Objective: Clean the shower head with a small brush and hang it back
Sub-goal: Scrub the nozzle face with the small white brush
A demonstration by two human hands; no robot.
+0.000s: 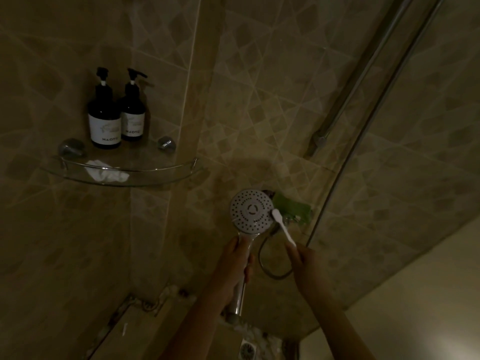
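A round chrome shower head [251, 212] with a grey nozzle face points toward me in the lower middle of the dim shower stall. My left hand [237, 263] grips its chrome handle. My right hand [302, 258] holds a small white brush [283, 228] by the handle end. The brush's head rests against the right edge of the nozzle face. The metal hose [270, 268] loops down between my two hands.
A glass corner shelf [155, 178] on the left carries two dark pump bottles [105, 118] and a crumpled white cloth [107, 172]. A green object [293, 209] sits on the wall behind the shower head. A chrome riser rail [363, 74] runs up at right. A floor drain [248, 349] lies below.
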